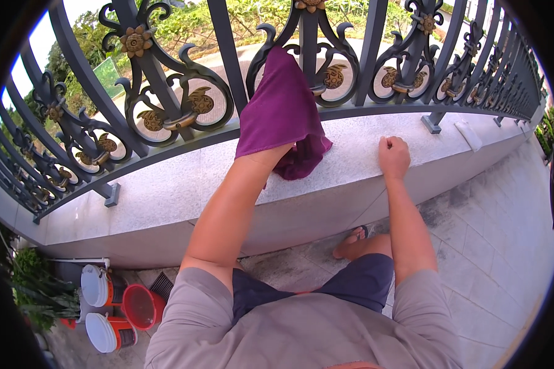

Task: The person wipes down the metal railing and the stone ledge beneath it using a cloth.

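Observation:
A purple cloth (281, 106) drapes over my left hand, which it hides; only the wrist (277, 152) shows below its hem. The covered hand is up against the lower scrollwork of a dark metal fence (258, 60), beside a post with gold-coloured ornaments. A bunched end of the cloth hangs down to the pale stone ledge (351, 138) under the fence. My right hand (394, 156), curled into a fist with nothing visible in it, rests at the ledge's front edge.
A pale flat piece (468, 135), perhaps folded cloth, lies on the ledge at right. Down at left stand a red bucket (143, 306), two white-lidded buckets (94, 286) and a floor grate (162, 287), near potted plants (41, 290). Stone paving (480, 258) lies underfoot.

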{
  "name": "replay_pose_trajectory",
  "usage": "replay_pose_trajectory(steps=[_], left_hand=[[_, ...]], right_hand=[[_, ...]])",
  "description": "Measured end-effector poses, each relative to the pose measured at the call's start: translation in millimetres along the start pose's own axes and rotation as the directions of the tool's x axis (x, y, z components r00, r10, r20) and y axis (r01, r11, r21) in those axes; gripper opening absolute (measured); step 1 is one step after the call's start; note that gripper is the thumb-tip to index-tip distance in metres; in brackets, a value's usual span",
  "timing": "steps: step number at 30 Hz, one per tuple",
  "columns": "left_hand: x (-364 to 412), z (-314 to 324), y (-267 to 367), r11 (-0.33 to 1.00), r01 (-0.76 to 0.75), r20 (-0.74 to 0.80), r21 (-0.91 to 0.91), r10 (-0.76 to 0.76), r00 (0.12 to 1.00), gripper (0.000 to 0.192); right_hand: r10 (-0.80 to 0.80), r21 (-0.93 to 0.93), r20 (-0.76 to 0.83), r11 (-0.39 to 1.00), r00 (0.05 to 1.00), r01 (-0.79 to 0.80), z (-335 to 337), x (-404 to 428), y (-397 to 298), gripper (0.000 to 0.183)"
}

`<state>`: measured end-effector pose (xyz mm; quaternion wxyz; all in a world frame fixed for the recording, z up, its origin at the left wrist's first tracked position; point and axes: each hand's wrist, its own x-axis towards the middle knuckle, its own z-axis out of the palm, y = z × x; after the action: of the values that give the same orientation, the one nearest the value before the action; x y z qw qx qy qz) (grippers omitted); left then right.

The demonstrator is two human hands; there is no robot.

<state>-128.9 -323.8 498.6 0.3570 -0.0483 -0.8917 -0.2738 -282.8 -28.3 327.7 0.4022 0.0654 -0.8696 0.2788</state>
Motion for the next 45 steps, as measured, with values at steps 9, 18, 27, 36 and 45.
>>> replay_pose_trajectory(steps=[9,18,27,36,45], left_hand=[[27.2,6.2,11.8,0.988,-0.121,-0.141,0.096,0.134,0.981,0.036],[10.9,2.0,21.9,0.998,-0.018,-0.081,0.065,0.023,0.996,0.045],[23.1,7.2,22.1,0.984,-0.151,-0.137,0.098,0.164,0.977,0.034],[27.7,3.5,30.7,0.992,-0.038,-0.034,0.119,0.043,0.999,0.037],[17.3,5.8,18.0,0.99,-0.095,-0.084,0.104,0.104,0.991,0.034]], right_hand=[[0.02,0.007,0.019,1.0,1.0,-0.02,-0.1,-1.9,-6.4,0.025],[0.007,0.0,0.005,1.0,1.0,-0.007,-1.8,-1.3,1.1,0.024],[0.012,0.01,0.018,1.0,1.0,-0.012,-1.0,-1.1,-2.2,0.024],[0.016,-0.01,0.027,1.0,1.0,-0.016,-1.0,-2.2,-3.7,0.025],[0.021,-0.004,0.022,1.0,1.0,-0.021,-1.8,-0.9,-6.7,0.024]])
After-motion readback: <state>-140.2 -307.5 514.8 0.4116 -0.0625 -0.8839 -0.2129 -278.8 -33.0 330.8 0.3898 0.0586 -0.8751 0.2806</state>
